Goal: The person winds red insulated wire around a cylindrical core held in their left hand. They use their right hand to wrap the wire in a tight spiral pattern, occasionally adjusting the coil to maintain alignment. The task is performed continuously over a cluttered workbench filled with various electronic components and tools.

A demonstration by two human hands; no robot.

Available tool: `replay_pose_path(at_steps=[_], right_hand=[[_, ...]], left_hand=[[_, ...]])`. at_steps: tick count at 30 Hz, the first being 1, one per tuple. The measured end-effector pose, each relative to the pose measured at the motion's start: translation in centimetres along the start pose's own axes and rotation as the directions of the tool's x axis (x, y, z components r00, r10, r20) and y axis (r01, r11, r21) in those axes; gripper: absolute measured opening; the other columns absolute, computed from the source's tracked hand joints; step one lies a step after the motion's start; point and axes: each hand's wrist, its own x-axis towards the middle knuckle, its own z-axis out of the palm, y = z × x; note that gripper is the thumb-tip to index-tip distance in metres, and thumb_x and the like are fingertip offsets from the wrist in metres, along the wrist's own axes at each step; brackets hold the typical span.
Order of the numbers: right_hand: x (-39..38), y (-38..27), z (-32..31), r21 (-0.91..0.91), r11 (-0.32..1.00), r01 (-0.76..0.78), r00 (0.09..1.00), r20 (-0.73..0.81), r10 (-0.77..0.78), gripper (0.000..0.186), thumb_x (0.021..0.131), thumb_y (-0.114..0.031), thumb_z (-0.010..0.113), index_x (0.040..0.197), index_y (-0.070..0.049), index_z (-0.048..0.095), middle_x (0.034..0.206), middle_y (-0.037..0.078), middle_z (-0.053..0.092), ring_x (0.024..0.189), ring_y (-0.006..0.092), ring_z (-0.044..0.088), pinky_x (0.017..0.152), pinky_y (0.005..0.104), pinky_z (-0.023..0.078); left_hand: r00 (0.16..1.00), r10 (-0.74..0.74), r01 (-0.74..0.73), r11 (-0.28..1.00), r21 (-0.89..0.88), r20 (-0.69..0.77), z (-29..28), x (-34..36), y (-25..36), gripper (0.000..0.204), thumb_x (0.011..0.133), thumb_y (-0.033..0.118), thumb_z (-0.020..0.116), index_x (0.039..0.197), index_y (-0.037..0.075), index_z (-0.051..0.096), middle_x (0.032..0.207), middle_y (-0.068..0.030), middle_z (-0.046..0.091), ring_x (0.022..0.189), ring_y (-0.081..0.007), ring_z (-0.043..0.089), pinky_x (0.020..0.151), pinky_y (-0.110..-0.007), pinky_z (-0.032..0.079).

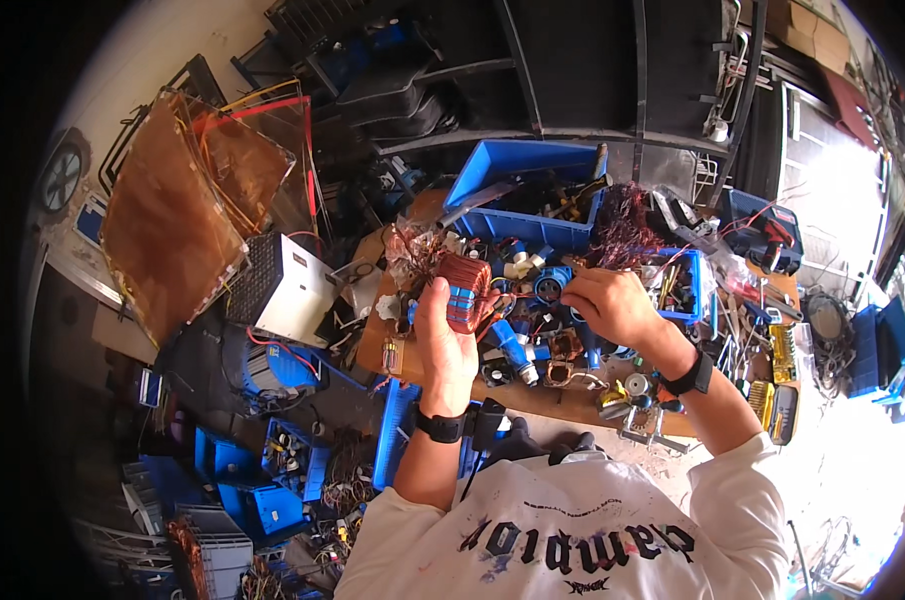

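In my left hand [446, 340] is a copper wire coil [466, 277], a thick reddish winding with blue bands round its side. It is held raised over the cluttered workbench [543, 400], thumb and fingers closed about its lower end. My right hand [613, 305] hovers to the right of the coil with its fingers pinched together; whatever is between the fingertips is too small to make out. Just left of those fingertips lies a round blue motor housing [551, 286]. Blue plastic fittings [514, 350] and loose wires are scattered on the bench beneath both hands.
A large blue bin [525, 226] of parts stands at the bench's far side, beside a tangle of dark red wire [628, 225]. Hand tools and yellow bit cases [784, 352] crowd the right end. A white metal box [291, 290] sits left; blue crates [258, 500] cover the lower-left floor.
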Motion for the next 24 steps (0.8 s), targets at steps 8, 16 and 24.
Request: replay_pose_path(at_steps=[8,16,24], right_hand=[[-0.3,-0.4,-1.1,0.019,0.998,-0.056,0.998,0.018,0.055,0.015,0.088,-0.025,0.067,0.087,-0.01,0.069,0.081,0.007,0.068,0.075,0.0309,0.066,0.062,0.0425,0.051],[-1.0,-1.8,-1.6,0.035,0.992,-0.119,0.993,0.015,0.119,0.017,0.089,-0.026,0.066,0.086,-0.009,0.07,0.08,0.008,0.068,0.074,0.0312,0.067,0.063,0.0424,0.051],[-2.1,-2.9,-1.5,0.058,0.987,-0.152,0.988,-0.014,0.153,0.012,0.086,-0.018,0.069,0.084,-0.007,0.071,0.078,0.009,0.068,0.07,0.0309,0.066,0.06,0.0402,0.051]], left_hand=[[0.997,0.071,-0.071,0.995,0.072,-0.002,1.0,-1.3,-0.6,0.042,0.097,0.037,0.058,0.118,0.001,0.06,0.112,-0.0128,0.067,0.102,-0.0246,0.067,0.09,-0.047,0.057],[0.997,0.08,-0.079,0.994,0.081,-0.011,1.8,-2.1,-1.3,0.04,0.098,0.034,0.057,0.119,0.0,0.059,0.112,-0.0129,0.067,0.099,-0.0244,0.067,0.087,-0.046,0.058],[0.998,0.053,-0.052,0.998,0.028,-0.018,2.3,-2.4,-2.0,0.033,0.099,0.022,0.058,0.124,0.001,0.056,0.111,-0.0102,0.066,0.094,-0.0195,0.067,0.084,-0.039,0.058]])
